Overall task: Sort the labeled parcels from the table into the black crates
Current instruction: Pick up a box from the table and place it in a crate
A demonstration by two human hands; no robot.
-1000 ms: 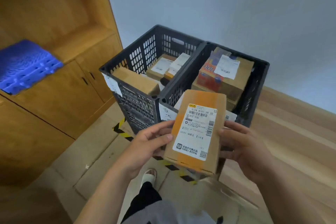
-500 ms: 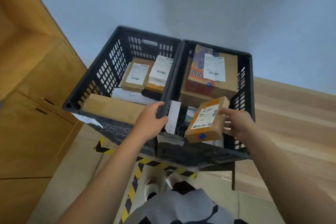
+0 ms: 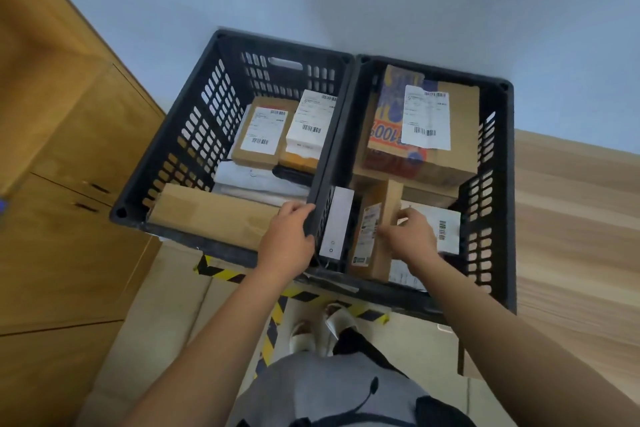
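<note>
**Parcel standing on edge in the right crate, both hands at the crates**

2 black crates stand side by side against a pale wall. The left hand (image 3: 289,239) curls its fingers over the near end of the rim where the left crate (image 3: 194,135) meets the right crate (image 3: 498,204) — it grips that rim. The right hand (image 3: 408,236) reaches into the right crate and rests against the side of a brown labeled parcel (image 3: 375,229), fingers bent round its upper edge; the parcel stands on its long edge, its label facing left, between a white upright box (image 3: 337,222) and a flat white-labeled packet (image 3: 440,229).

Farther back in the right crate lies a large box with an orange-and-blue print (image 3: 450,135) and a white shipping label. The left crate holds 2 small labeled boxes (image 3: 263,132) side by side at the back, white packets beneath them, and a long plain carton (image 3: 207,215) along the near wall. A wooden cabinet (image 3: 69,166) stands to the left — yellow-and-black tape (image 3: 225,274) marks the floor below the crates.
</note>
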